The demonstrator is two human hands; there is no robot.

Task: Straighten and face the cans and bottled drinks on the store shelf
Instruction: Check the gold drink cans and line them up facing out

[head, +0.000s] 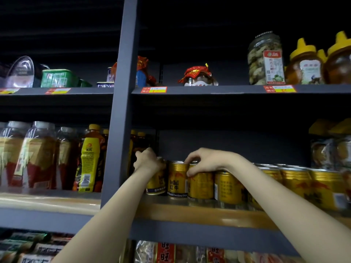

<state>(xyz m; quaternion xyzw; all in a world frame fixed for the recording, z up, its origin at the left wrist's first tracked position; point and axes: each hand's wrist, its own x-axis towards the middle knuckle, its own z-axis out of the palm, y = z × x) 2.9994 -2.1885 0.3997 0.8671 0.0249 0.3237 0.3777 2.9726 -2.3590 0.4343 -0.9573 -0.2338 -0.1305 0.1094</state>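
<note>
A row of gold energy-drink cans (296, 182) lines the middle shelf (199, 211), right of the grey upright post (121, 103). My left hand (147, 160) wraps over the top of the leftmost gold can (154, 185), beside the post. My right hand (203, 161) grips the top of the third gold can (201, 186) from above. Between them stands another gold can (176, 180) with its red-bull label facing out. Yellow-capped drink bottles (88, 158) and clear bottles with red-and-gold labels (36, 156) fill the shelf section left of the post.
The upper shelf (228, 89) holds a jar with a red cloth cover (198, 75), a tall clear jar (266, 57) and yellow-capped honey bottles (305, 63). Green tins (58, 78) sit upper left. Packaged snacks (165, 252) lie on the lowest shelf.
</note>
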